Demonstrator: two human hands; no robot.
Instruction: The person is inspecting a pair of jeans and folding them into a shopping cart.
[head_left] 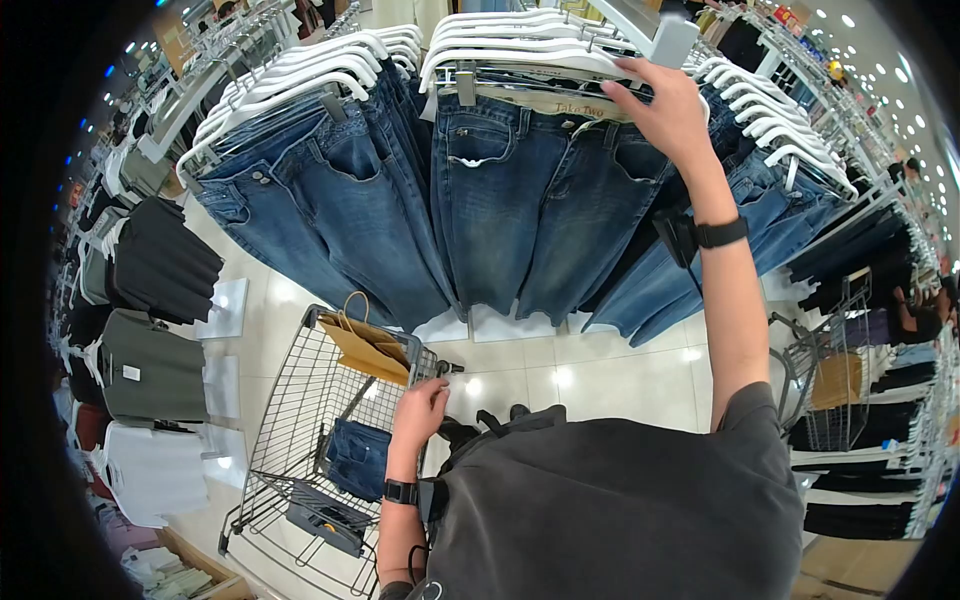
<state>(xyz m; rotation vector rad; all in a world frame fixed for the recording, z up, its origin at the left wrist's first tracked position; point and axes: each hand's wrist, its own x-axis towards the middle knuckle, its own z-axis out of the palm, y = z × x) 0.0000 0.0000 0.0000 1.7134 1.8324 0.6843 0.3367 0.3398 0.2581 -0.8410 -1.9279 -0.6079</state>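
My right hand point(665, 112) is raised to the rack, with its fingers and thumb around the right part of a white hanger point(520, 57). Blue jeans point(510, 205) hang from that hanger by clips, front towards me. Part of the hanger is hidden behind my fingers. Low down, my left hand point(420, 408) is beside the shopping cart point(285, 430), its fingers loosely bent and slightly apart, with nothing seen in them. A brown paper bag point(365, 345) stands in the far end of the cart, and folded dark blue denim point(357, 460) lies nearer me.
More jeans hang at left point(325, 215) and right point(775, 220) on white hangers. Dark and white tops point(155, 365) line the left side. Another cart point(835, 390) stands at the right near a person point(930, 320). Pale tiled floor point(575, 385) shows below the jeans.
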